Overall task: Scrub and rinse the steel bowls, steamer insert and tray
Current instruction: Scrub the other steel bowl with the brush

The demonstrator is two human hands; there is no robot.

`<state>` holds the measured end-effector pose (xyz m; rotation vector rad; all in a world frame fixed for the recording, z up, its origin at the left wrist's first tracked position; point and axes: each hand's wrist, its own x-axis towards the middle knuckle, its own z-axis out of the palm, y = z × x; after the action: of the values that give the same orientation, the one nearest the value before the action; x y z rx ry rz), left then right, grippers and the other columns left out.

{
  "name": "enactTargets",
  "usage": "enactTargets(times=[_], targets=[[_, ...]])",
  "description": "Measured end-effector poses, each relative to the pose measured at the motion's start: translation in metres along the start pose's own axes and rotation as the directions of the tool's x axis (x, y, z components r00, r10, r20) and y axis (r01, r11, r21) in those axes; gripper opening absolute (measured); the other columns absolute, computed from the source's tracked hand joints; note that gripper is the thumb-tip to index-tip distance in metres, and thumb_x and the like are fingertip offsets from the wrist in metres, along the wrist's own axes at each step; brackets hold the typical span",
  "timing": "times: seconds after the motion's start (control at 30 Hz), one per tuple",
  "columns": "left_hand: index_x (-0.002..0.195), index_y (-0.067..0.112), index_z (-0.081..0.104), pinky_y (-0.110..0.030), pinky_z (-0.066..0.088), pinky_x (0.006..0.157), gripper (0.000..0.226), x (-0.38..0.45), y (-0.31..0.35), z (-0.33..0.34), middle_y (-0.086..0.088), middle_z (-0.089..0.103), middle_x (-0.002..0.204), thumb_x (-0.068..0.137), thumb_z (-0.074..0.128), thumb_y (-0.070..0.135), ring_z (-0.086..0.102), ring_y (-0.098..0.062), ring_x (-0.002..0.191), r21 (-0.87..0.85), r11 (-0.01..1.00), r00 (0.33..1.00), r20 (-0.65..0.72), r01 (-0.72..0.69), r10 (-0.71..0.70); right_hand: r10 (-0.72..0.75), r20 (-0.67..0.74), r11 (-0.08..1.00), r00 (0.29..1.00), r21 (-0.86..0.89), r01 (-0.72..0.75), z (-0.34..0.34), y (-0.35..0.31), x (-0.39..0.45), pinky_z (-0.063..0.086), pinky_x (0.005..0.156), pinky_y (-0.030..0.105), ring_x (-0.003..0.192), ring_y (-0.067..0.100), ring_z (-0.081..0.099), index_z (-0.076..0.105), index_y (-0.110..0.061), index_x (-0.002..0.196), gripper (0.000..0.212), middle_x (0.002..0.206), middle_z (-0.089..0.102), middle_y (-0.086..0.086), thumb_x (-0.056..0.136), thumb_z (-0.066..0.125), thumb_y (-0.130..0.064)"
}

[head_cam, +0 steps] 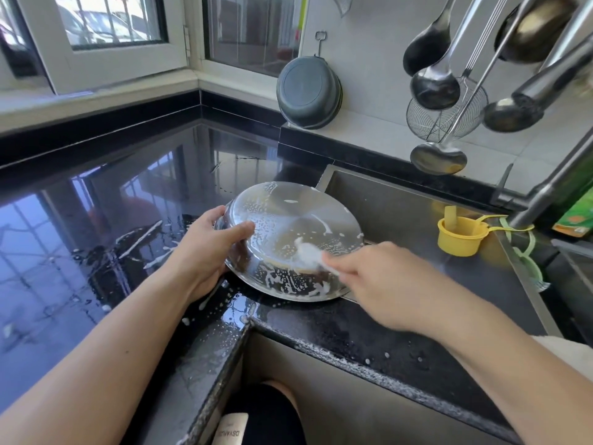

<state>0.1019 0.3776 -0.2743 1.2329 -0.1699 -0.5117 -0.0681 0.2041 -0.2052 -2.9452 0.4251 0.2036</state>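
Note:
A wide steel bowl (288, 226) lies upside down and tilted at the sink's left corner, its flat bottom facing me and streaked with white suds. My left hand (208, 245) grips its left rim, thumb on the bottom. My right hand (372, 277) holds a soapy white scrubber (309, 253) pressed against the lower part of the bowl's bottom; the hand and scrubber are blurred by motion. The inside of the bowl is hidden.
The steel sink (401, 203) sits to the right, with a yellow cup (459, 234) inside and the tap (552, 187) above it. Wet black counter (96, 220) spreads to the left. Ladles and a wire skimmer (446, 114) hang on the wall beside a dark pan (306, 91).

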Motion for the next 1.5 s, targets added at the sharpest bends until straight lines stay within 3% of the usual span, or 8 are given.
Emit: enactTargets(times=[0.23, 0.37, 0.5, 0.63, 0.8, 0.93, 1.03, 1.5], targets=[[0.131, 0.025, 0.052, -0.044, 0.066, 0.074, 0.046, 0.000, 0.000, -0.001, -0.008, 0.073, 0.109, 0.095, 0.069, 0.001, 0.078, -0.025, 0.090, -0.007, 1.000, 1.000, -0.009, 0.001, -0.001, 0.185, -0.081, 0.968, 0.979, -0.157, -0.196, -0.009, 0.028, 0.010, 0.054, 0.071, 0.040, 0.078, 0.023, 0.057, 0.046, -0.044, 0.143, 0.049, 0.102, 0.057, 0.005, 0.101, 0.040, -0.021], [0.116, 0.022, 0.059, -0.045, 0.065, 0.077, 0.030, 0.001, -0.001, -0.001, -0.011, 0.075, 0.108, 0.096, 0.068, 0.001, 0.078, -0.028, 0.092, 0.021, 1.000, 1.000, -0.008, 0.003, -0.003, -0.001, -0.035, 0.999, 0.999, -0.042, 0.000, 0.002, 0.008, -0.005, 0.035, 0.050, 0.029, 0.057, 0.009, 0.041, 0.043, -0.058, 0.142, 0.047, 0.074, 0.048, -0.009, 0.105, 0.041, -0.028], [0.109, 0.025, 0.058, -0.045, 0.065, 0.075, 0.029, 0.000, -0.001, -0.001, -0.006, 0.075, 0.104, 0.096, 0.068, 0.001, 0.078, -0.026, 0.090, 0.021, 1.000, 1.000, -0.008, 0.004, -0.003, 0.166, -0.080, 0.974, 0.983, -0.143, -0.176, -0.008, 0.022, 0.013, 0.055, 0.072, 0.039, 0.087, 0.028, 0.061, 0.046, -0.049, 0.143, 0.049, 0.115, 0.063, 0.008, 0.102, 0.041, -0.023], [0.101, 0.026, 0.059, -0.046, 0.065, 0.078, 0.027, -0.001, 0.000, 0.000, -0.005, 0.075, 0.100, 0.096, 0.068, 0.001, 0.078, -0.026, 0.088, 0.033, 0.999, 1.000, -0.007, -0.001, 0.001, -0.058, -0.001, 0.998, 0.998, 0.019, 0.058, 0.002, -0.006, 0.004, 0.039, 0.052, 0.027, 0.062, 0.006, 0.046, 0.050, -0.050, 0.140, 0.044, 0.076, 0.054, -0.014, 0.105, 0.042, -0.025], [0.096, 0.028, 0.061, -0.046, 0.064, 0.079, 0.029, -0.003, 0.001, -0.001, -0.003, 0.079, 0.091, 0.097, 0.067, 0.000, 0.078, -0.027, 0.090, 0.041, 0.999, 1.000, 0.002, -0.001, 0.001, 0.232, -0.113, 0.952, 0.966, -0.177, -0.249, -0.011, 0.028, 0.028, 0.054, 0.077, 0.042, 0.086, 0.032, 0.057, 0.050, -0.040, 0.143, 0.048, 0.115, 0.061, 0.011, 0.099, 0.043, -0.021], [0.100, 0.026, 0.064, -0.046, 0.064, 0.077, 0.026, -0.001, 0.001, -0.001, -0.005, 0.079, 0.096, 0.096, 0.067, 0.000, 0.078, -0.028, 0.091, 0.045, 0.999, 1.000, 0.005, 0.009, -0.009, 0.055, -0.029, 0.996, 0.998, -0.066, -0.057, 0.001, 0.015, 0.015, 0.044, 0.059, 0.034, 0.069, 0.021, 0.053, 0.043, -0.060, 0.140, 0.048, 0.094, 0.058, 0.002, 0.103, 0.041, -0.029], [0.096, 0.028, 0.062, -0.048, 0.065, 0.076, 0.029, -0.003, 0.002, 0.000, -0.003, 0.079, 0.091, 0.096, 0.067, 0.000, 0.078, -0.028, 0.089, 0.040, 0.999, 1.000, 0.006, -0.002, 0.001, 0.224, -0.112, 0.960, 0.968, -0.149, -0.239, -0.007, 0.044, 0.030, 0.043, 0.058, 0.033, 0.069, 0.022, 0.055, 0.049, -0.049, 0.142, 0.049, 0.083, 0.049, -0.002, 0.101, 0.041, -0.024], [0.093, 0.030, 0.059, -0.051, 0.063, 0.081, 0.031, -0.006, 0.005, 0.001, -0.001, 0.079, 0.086, 0.097, 0.067, 0.000, 0.078, -0.026, 0.086, 0.052, 0.999, 1.000, 0.009, -0.004, 0.003, 0.171, -0.120, 0.984, 0.978, 0.063, -0.164, 0.013, 0.064, 0.019, 0.034, 0.050, 0.030, 0.062, 0.020, 0.047, 0.050, -0.057, 0.137, 0.043, 0.079, 0.062, 0.000, 0.104, 0.044, -0.030]])
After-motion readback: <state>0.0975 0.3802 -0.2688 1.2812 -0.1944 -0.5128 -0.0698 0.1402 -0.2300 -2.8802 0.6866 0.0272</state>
